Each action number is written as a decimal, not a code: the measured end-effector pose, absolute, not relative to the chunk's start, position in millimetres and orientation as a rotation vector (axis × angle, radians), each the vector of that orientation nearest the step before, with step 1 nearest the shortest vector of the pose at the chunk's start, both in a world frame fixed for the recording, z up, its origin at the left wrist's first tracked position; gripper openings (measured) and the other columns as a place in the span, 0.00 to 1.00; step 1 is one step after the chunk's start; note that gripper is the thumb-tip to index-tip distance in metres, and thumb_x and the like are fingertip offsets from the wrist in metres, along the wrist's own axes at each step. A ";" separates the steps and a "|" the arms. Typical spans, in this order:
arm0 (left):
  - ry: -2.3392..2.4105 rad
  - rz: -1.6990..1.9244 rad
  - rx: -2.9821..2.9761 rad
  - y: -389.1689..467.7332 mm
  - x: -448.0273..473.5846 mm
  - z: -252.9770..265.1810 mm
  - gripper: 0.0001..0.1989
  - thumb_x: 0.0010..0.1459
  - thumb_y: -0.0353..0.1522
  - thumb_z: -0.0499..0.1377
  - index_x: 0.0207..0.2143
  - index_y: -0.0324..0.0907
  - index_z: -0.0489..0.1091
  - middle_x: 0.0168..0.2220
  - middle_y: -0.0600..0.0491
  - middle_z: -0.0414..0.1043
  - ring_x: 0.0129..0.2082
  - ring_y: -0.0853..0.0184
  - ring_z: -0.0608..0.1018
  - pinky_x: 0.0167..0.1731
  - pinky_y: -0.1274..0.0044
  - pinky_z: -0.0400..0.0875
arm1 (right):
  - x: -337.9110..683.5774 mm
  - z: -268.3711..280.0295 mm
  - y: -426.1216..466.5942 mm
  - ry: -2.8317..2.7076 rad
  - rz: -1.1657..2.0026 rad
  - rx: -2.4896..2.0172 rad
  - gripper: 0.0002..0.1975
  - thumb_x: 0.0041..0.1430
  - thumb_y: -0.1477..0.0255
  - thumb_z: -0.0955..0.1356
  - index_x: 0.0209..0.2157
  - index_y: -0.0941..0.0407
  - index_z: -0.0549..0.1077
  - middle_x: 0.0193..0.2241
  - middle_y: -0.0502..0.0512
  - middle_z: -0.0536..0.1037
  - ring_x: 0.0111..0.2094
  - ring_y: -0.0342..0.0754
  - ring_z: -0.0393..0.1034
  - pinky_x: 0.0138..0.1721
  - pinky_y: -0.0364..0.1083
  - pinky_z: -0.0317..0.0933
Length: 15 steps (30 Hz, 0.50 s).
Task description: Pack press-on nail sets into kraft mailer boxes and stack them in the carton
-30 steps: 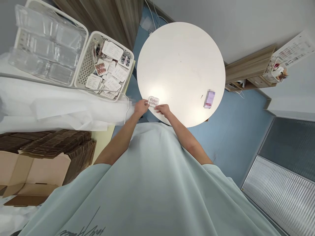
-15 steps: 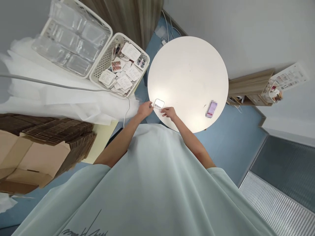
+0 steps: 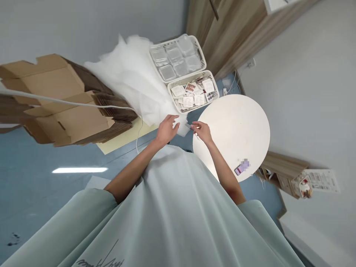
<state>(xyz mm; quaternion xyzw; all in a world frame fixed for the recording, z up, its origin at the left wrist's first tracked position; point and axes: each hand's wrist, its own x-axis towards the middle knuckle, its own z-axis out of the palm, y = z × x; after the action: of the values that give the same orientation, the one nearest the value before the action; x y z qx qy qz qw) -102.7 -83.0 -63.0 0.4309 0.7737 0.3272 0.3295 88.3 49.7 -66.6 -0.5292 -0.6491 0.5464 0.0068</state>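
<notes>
Mid-frame, a bare left hand [image 3: 167,130] with nothing in it and a bare right hand [image 3: 203,132] pinching a small, thin greyish piece [image 3: 188,126].
The left hand's thumb and fingers spread apart; the right hand's grip is nearly closed, fingertips on the piece, which juts leftward off the left edge of the round white bench [image 3: 236,126], right of centre. Beyond, at upper centre, a white perforated plastic basket [image 3: 198,108] holds white printed cards [image 3: 199,100].

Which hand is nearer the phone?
Right. The right hand is left of the phone, over the table; the left hand is farther left, off the table.
</notes>
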 end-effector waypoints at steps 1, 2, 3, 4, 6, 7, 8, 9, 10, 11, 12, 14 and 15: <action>2.091 0.888 1.103 -88.5 -110.2 -61.8 0.22 0.71 0.34 0.56 0.64 0.42 0.73 0.62 0.41 0.75 0.53 0.55 0.83 0.53 0.64 0.80 | 73.7 -65.4 52.9 -2.094 1.693 -1.611 0.13 0.68 0.64 0.75 0.51 0.53 0.83 0.44 0.54 0.89 0.30 0.45 0.83 0.37 0.44 0.76; 2.153 0.909 1.071 -93.5 -117.0 -61.4 0.22 0.71 0.33 0.56 0.64 0.42 0.73 0.62 0.41 0.75 0.53 0.55 0.83 0.53 0.64 0.80 | 59.1 -64.4 54.9 -2.155 1.676 -1.567 0.13 0.68 0.64 0.75 0.51 0.53 0.83 0.44 0.54 0.89 0.29 0.46 0.82 0.39 0.46 0.77; 2.205 0.918 1.033 -97.9 -123.1 -61.8 0.22 0.71 0.33 0.56 0.65 0.43 0.73 0.61 0.41 0.74 0.53 0.55 0.83 0.53 0.64 0.80 | 44.9 -63.7 55.6 -2.215 1.657 -1.525 0.13 0.68 0.64 0.75 0.51 0.53 0.83 0.44 0.54 0.89 0.29 0.46 0.82 0.42 0.47 0.78; 2.242 0.914 0.993 -101.6 -128.5 -62.8 0.23 0.71 0.33 0.56 0.66 0.43 0.72 0.61 0.41 0.74 0.52 0.55 0.83 0.53 0.64 0.80 | 31.3 -63.2 55.1 -2.276 1.631 -1.479 0.13 0.69 0.64 0.75 0.51 0.53 0.83 0.44 0.53 0.88 0.29 0.46 0.82 0.44 0.48 0.78; 2.279 0.862 0.926 -106.6 -137.1 -66.3 0.25 0.71 0.34 0.57 0.69 0.44 0.70 0.60 0.42 0.74 0.51 0.55 0.83 0.54 0.63 0.80 | 6.1 -63.2 51.3 -2.400 1.580 -1.394 0.13 0.70 0.64 0.75 0.52 0.53 0.83 0.44 0.53 0.88 0.30 0.46 0.82 0.50 0.49 0.77; 2.284 0.819 0.903 -108.0 -140.5 -68.4 0.27 0.71 0.34 0.57 0.71 0.44 0.68 0.60 0.41 0.74 0.52 0.53 0.83 0.55 0.63 0.79 | -5.3 -63.9 48.4 -2.456 1.561 -1.366 0.13 0.71 0.65 0.75 0.53 0.53 0.82 0.44 0.53 0.88 0.31 0.46 0.82 0.52 0.49 0.76; 2.282 0.771 0.887 -108.6 -143.3 -70.7 0.29 0.71 0.35 0.58 0.73 0.43 0.66 0.61 0.40 0.73 0.53 0.52 0.83 0.57 0.62 0.78 | -16.1 -65.0 45.3 -2.507 1.551 -1.352 0.13 0.71 0.65 0.75 0.53 0.53 0.82 0.44 0.53 0.88 0.33 0.47 0.83 0.54 0.49 0.75; 2.277 0.723 0.873 -108.7 -145.8 -73.0 0.31 0.71 0.35 0.58 0.74 0.41 0.64 0.62 0.38 0.73 0.54 0.50 0.82 0.58 0.60 0.77 | -26.4 -66.5 42.4 -2.551 1.542 -1.344 0.13 0.72 0.66 0.75 0.54 0.53 0.82 0.44 0.53 0.88 0.36 0.48 0.84 0.56 0.49 0.74; 2.270 0.681 0.860 -108.4 -147.9 -75.2 0.33 0.71 0.35 0.58 0.76 0.40 0.62 0.64 0.36 0.72 0.56 0.47 0.82 0.59 0.59 0.76 | -36.4 -68.3 40.0 -2.586 1.522 -1.340 0.13 0.72 0.67 0.75 0.55 0.54 0.81 0.45 0.54 0.88 0.39 0.49 0.84 0.57 0.49 0.73; 2.263 0.651 0.848 -107.9 -149.7 -77.2 0.34 0.70 0.35 0.58 0.76 0.38 0.60 0.65 0.34 0.71 0.57 0.45 0.81 0.60 0.57 0.75 | -46.3 -70.3 38.2 -2.618 1.489 -1.336 0.14 0.73 0.68 0.74 0.57 0.54 0.80 0.45 0.55 0.88 0.44 0.51 0.84 0.59 0.50 0.72; 2.257 0.635 0.837 -107.2 -151.3 -78.8 0.35 0.70 0.35 0.58 0.77 0.38 0.60 0.66 0.33 0.70 0.58 0.44 0.81 0.61 0.57 0.75 | -56.1 -72.4 37.1 -2.651 1.443 -1.330 0.16 0.74 0.68 0.74 0.59 0.55 0.79 0.46 0.57 0.87 0.49 0.54 0.83 0.61 0.51 0.71; 2.248 0.637 0.824 -106.2 -153.8 -81.2 0.35 0.70 0.34 0.58 0.76 0.38 0.60 0.67 0.33 0.70 0.59 0.45 0.81 0.63 0.58 0.74 | -76.0 -76.3 37.2 -2.721 1.315 -1.331 0.20 0.74 0.66 0.74 0.64 0.56 0.76 0.47 0.60 0.86 0.56 0.58 0.80 0.63 0.53 0.69; 2.243 0.649 0.823 -105.8 -154.9 -81.7 0.34 0.70 0.34 0.58 0.76 0.39 0.61 0.67 0.34 0.70 0.59 0.46 0.81 0.63 0.58 0.74 | -85.8 -78.0 38.1 -2.758 1.242 -1.336 0.22 0.75 0.66 0.73 0.65 0.57 0.74 0.49 0.61 0.85 0.58 0.59 0.78 0.64 0.54 0.69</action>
<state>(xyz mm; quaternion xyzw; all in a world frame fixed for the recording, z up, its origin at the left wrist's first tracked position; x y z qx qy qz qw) -154.9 -105.8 -81.7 0.3140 0.8563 0.2476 0.3268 -85.8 38.1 -78.0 -0.4028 -0.8312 0.3743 -0.0824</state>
